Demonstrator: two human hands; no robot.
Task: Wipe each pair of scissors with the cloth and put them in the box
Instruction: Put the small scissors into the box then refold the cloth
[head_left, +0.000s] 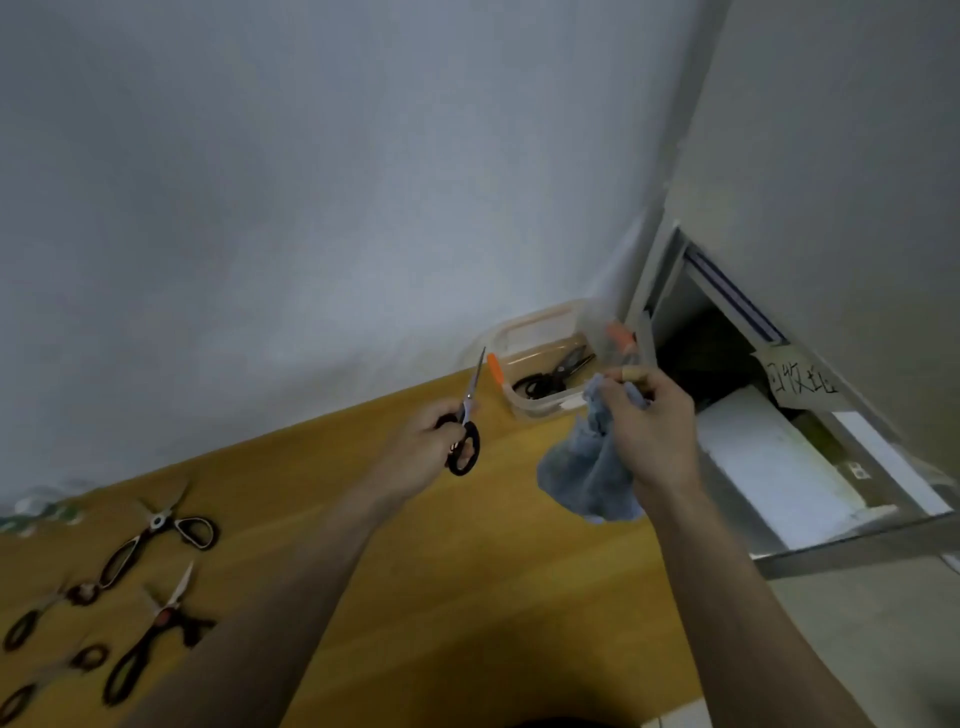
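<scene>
My left hand (423, 451) grips a pair of black-handled scissors (467, 415) by the handles, its closed blades pointing up and away towards the box. My right hand (652, 421) pinches a blue-grey cloth (587, 467) that hangs down from the fingers, just right of the scissors and apart from them. A clear plastic box (524, 332) with orange clips stands at the far end of the wooden table (415, 597), with one black pair of scissors (553, 375) lying inside it. Several more scissors (156, 540) lie on the table at the lower left.
A white cloth backdrop (311, 208) hangs behind the table. To the right stands a grey metal cabinet (831, 156) with an open compartment, a handwritten paper label (800, 384) and a white foam block (769, 457) beyond the table's right edge.
</scene>
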